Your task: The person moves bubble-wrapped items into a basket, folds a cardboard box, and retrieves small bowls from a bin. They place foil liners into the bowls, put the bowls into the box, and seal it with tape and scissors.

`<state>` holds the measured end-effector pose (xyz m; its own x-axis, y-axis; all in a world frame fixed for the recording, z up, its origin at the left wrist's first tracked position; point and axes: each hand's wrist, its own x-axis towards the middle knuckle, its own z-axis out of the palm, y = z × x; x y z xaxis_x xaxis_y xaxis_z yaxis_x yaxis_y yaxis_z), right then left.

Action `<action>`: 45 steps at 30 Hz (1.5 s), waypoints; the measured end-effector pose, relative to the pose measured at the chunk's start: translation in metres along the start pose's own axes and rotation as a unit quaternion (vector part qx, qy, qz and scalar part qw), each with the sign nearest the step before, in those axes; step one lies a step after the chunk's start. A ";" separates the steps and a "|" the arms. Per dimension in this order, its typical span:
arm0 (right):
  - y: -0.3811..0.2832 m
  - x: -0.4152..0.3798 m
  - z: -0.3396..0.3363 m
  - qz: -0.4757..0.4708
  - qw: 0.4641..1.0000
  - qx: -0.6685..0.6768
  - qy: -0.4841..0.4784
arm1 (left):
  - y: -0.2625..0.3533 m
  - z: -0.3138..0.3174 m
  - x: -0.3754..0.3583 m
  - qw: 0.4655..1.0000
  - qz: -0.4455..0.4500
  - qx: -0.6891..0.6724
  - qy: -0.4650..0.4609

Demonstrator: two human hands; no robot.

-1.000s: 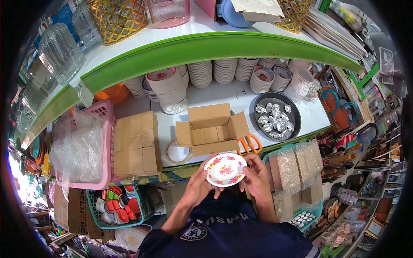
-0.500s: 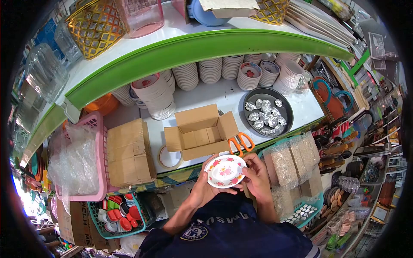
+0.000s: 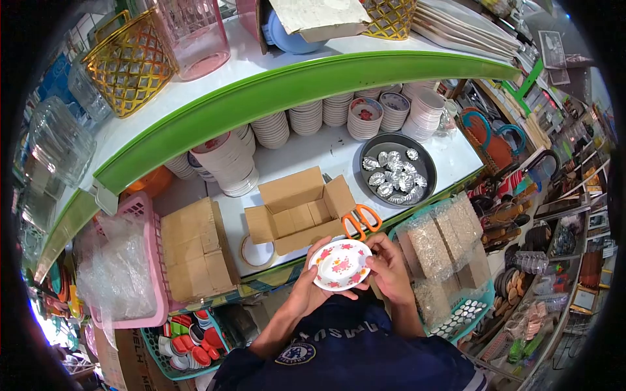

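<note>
Holding a small floral plate between both hands, we have it level at chest height, just short of the table edge. Our left hand cups the plate's left rim from beneath, thumb over the edge; our right hand pinches the right rim with fingers closed on it. Both hands are closed on the plate, neither is free.

Just beyond the hands an open cardboard box sits with its flaps spread and nothing showing inside. Orange-handled scissors lie just past our right hand, touching the box's right side, and a roll of tape lies beyond our left hand. Farther off are stacks of bowls and a dark tray of foil cups.

We judge this the inspecting-and-packing step: the plate is in hand, not yet boxed. Next would call for carrying it forward over the near flap and lowering it flat.
</note>
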<state>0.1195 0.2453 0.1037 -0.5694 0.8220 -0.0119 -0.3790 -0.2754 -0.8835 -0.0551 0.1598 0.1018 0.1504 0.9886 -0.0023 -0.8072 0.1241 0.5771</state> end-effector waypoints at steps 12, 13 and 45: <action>-0.002 -0.011 0.033 -0.015 1.000 -0.017 0.020 | 0.022 -0.007 -0.015 0.998 -0.044 -0.017 -0.051; -0.002 -0.012 0.036 -0.010 1.000 -0.016 0.019 | 0.024 -0.007 -0.018 0.998 -0.044 -0.011 -0.051; -0.016 -0.035 0.027 -0.037 0.981 -0.160 0.103 | 0.014 -0.012 -0.027 0.991 -0.098 -0.067 -0.052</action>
<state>0.1262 0.2080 0.1310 -0.3764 0.9264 -0.0076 -0.1472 -0.0679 -0.9868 -0.0769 0.1362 0.1004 0.3654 0.9307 -0.0151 -0.8241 0.3311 0.4596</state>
